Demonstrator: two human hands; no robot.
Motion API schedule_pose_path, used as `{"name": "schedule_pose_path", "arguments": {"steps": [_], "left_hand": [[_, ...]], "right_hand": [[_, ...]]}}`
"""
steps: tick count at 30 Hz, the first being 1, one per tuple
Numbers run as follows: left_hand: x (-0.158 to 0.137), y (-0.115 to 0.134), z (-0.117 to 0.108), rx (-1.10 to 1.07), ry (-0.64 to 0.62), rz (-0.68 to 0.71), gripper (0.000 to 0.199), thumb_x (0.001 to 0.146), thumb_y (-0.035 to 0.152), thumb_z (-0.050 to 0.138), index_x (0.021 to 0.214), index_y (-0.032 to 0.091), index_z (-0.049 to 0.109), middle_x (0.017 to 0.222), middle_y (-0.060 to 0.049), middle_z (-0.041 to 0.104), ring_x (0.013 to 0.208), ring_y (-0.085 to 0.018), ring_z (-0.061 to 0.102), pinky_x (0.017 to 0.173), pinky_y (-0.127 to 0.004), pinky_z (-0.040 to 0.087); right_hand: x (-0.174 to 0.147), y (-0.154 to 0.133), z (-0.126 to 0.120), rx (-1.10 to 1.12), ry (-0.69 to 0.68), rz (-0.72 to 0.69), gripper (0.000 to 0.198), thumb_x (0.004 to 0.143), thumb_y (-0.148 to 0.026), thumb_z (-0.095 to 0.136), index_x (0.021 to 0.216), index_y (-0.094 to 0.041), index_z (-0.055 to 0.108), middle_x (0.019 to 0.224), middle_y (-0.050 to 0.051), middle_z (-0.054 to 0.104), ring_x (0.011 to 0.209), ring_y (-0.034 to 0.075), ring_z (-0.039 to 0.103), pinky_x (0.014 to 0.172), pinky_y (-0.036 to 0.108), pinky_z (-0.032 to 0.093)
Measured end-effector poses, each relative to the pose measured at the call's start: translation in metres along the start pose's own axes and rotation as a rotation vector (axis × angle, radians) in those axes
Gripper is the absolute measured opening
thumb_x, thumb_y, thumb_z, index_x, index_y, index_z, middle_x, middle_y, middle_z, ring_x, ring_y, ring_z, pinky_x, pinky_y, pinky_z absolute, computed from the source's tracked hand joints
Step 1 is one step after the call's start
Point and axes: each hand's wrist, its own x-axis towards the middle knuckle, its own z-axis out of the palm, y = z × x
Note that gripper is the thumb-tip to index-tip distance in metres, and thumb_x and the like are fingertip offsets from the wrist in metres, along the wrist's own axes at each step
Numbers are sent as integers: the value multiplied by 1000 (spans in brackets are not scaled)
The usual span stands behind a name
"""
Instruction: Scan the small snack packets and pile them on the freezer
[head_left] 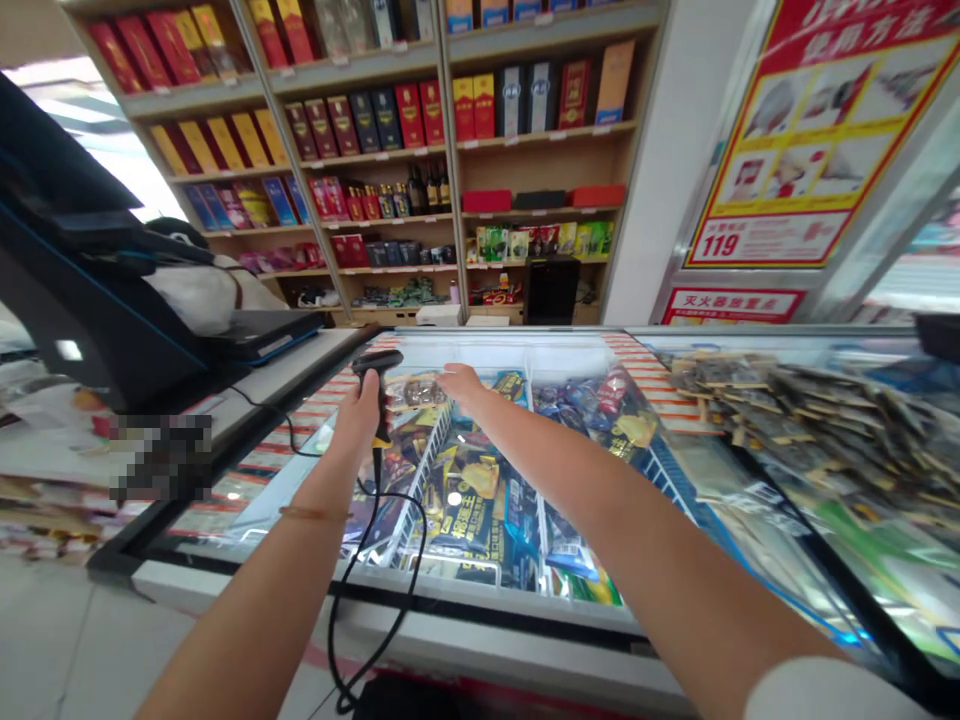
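My left hand [363,405] is wrapped round the handle of a black barcode scanner [377,362], held upright over the chest freezer's glass lid. Its black cable [424,520] loops down past the freezer's front edge. In my right hand [461,388] is the end of a small clear packet [416,391] with brown contents, pinched between the fingers. This packet lies just right of the scanner, above the glass; whether it touches the glass I cannot tell. Frozen snack bags [469,490] in white wire baskets show beneath.
A heap of dark packets [832,420] covers the freezer top at right. At left, a black checkout terminal [97,270] stands on a counter beside a flat scale [262,335]. Shelves of boxed bottles [367,120] rise behind. A red-and-yellow poster [817,130] hangs at right.
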Motion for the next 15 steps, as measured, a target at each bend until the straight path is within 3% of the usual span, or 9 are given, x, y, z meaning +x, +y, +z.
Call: {"name": "schedule_pose_path", "arguments": {"steps": [4, 9, 12, 15], "left_hand": [[-21, -6, 41, -58, -104, -50, 42, 86, 62, 58, 83, 21, 51, 64, 2, 57, 40, -8, 47, 36, -21, 38], [-56, -14, 109, -95, -276, -32, 48, 82, 67, 62, 82, 20, 50, 64, 3, 57, 40, -8, 47, 36, -21, 37], [-81, -17, 148, -115, -356, -59, 51, 82, 70, 60, 84, 20, 49, 64, 3, 57, 40, -8, 47, 36, -21, 37], [-106, -17, 176, -140, -400, -79, 53, 80, 73, 60, 85, 21, 49, 64, 3, 57, 41, -8, 47, 37, -22, 37]], "right_hand": [[-14, -8, -73, -120, 93, 47, 27, 74, -16, 74, 101, -16, 72, 99, 10, 74, 82, 22, 71, 82, 41, 57], [-34, -30, -190, -277, 221, -15, 18, 73, -7, 66, 87, -15, 72, 95, 8, 74, 92, 22, 71, 92, 38, 54], [-44, -50, -264, -389, 323, -67, 19, 73, -7, 61, 87, -16, 71, 104, 10, 74, 106, 25, 68, 103, 42, 47], [-54, -71, -337, -494, 452, -103, 23, 70, -7, 63, 90, -17, 69, 122, 15, 68, 127, 33, 57, 115, 52, 32]]}}
